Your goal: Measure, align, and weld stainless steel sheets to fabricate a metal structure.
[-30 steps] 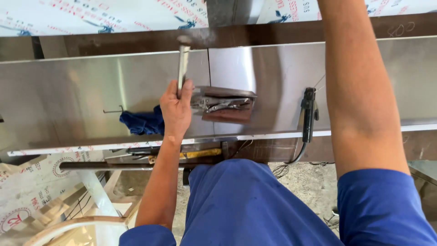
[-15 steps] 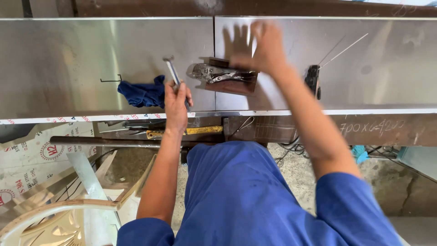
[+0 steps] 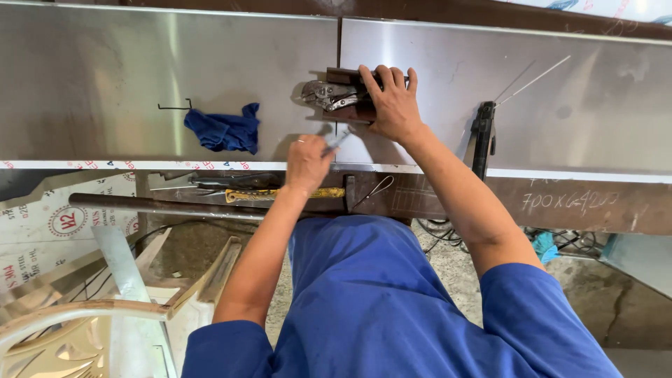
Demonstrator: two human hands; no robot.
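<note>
Right hand (image 3: 392, 105) presses the block (image 3: 350, 91) over the sheet (image 3: 175, 77) seam; left hand (image 3: 308, 162) grips a tool (image 3: 338, 140), looks ready to strike.

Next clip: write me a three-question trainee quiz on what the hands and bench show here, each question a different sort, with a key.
1. True or false: the right hand rests on the dark block at the seam between the steel sheets.
2. What does the left hand hold? A) the blue rag B) a thin metal tool C) the yellow-handled tool
3. Fill in: the blue rag lies to the ___ of the locking pliers in the picture.

Key
1. True.
2. B: the thin metal tool points toward the block; the yellow-handled tool lies below the sheet edge.
3. left
</note>
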